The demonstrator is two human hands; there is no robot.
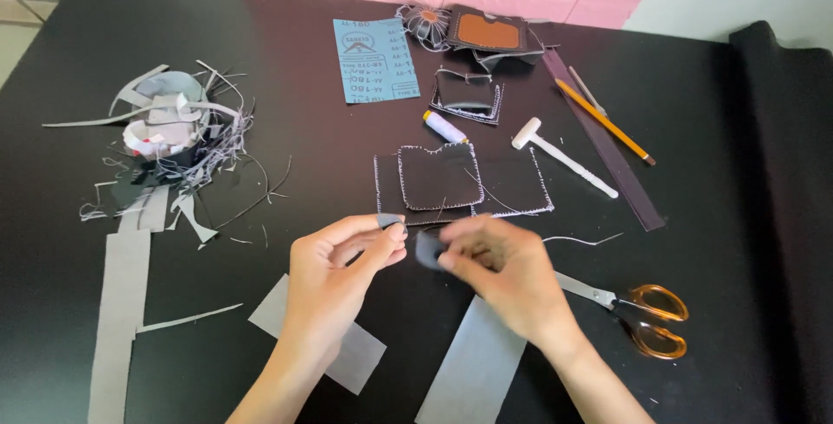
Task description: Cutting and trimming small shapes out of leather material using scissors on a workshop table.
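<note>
My left hand point(343, 259) pinches a small grey leather scrap point(390, 221) between thumb and fingertips. My right hand point(499, 272) is slightly blurred and grips another small grey piece point(428, 249) just beside it. Both hands hover close together over the black table point(694, 129), right in front of a stitched black leather wallet panel point(460, 179) that lies flat. A loose white thread point(581, 240) trails from near my right hand.
Orange-handled scissors point(646, 311) lie right of my wrist. Grey leather strips point(473, 363) lie near my arms and along the left. A scrap pile point(169, 133) sits far left. Behind are a blue sheet point(375, 59), thread spool point(444, 126), white mallet point(562, 157), pencil point(605, 122), dark ruler point(607, 155) and wallet parts point(486, 35).
</note>
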